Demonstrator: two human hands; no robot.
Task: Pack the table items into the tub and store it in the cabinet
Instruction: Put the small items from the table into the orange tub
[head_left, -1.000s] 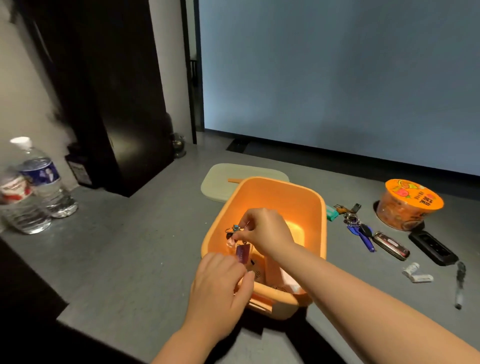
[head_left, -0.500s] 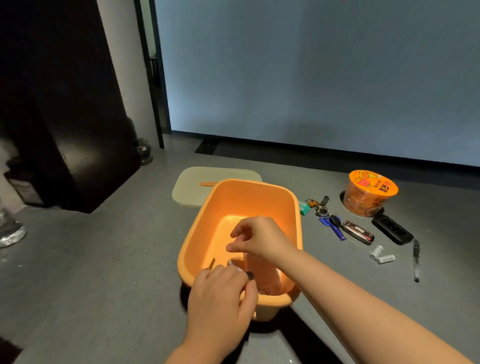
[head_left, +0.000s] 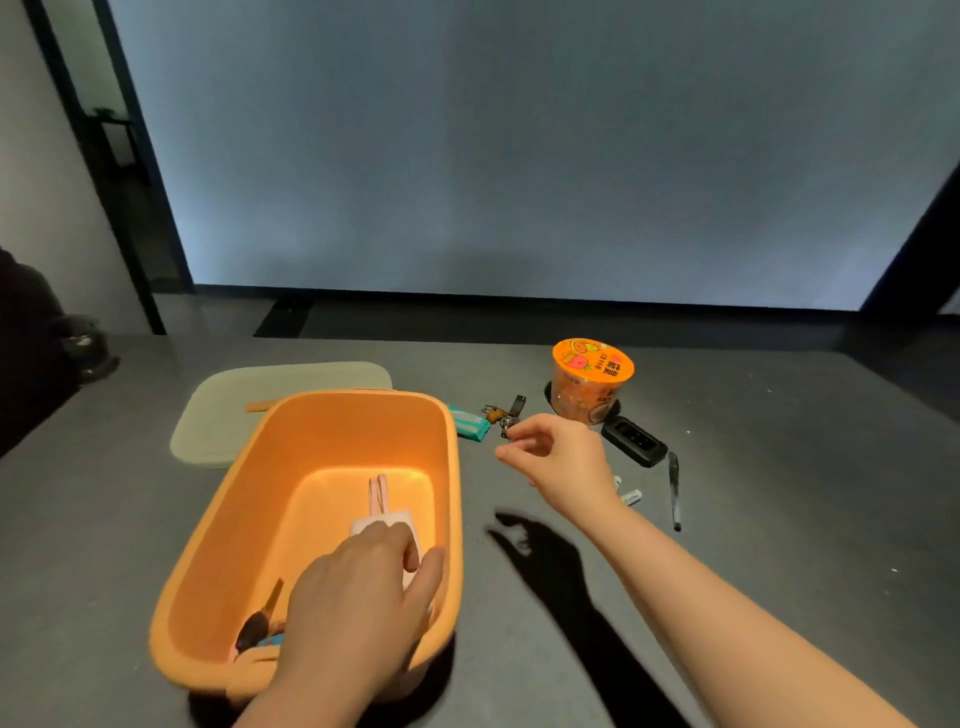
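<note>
The orange tub (head_left: 453, 467) stands on the grey table, left of centre. Inside it lie a pink pouch (head_left: 387, 512) with a loop and a small dark item (head_left: 258, 626) at the near end. My left hand (head_left: 358, 597) reaches over the tub's near right rim and pinches the pouch's near edge between thumb and fingers. My right hand (head_left: 558, 457) hovers right of the tub, fingers loosely bent and thumb apart, its fingertips at a bunch of keys (head_left: 506, 415). The hand hides part of the keys.
A grey-green lid (head_left: 249, 410) lies behind the tub. A teal packet (head_left: 470, 423) sits by the tub's far right corner. An orange noodle cup (head_left: 592, 379), black device (head_left: 634, 441), pen (head_left: 674, 488) and small white cylinders (head_left: 631, 497) lie to the right.
My right hand left the tub and moved right to the keys. My left hand moved from the near rim into the tub onto the pouch. The view turned right; the bottles are out of sight.
</note>
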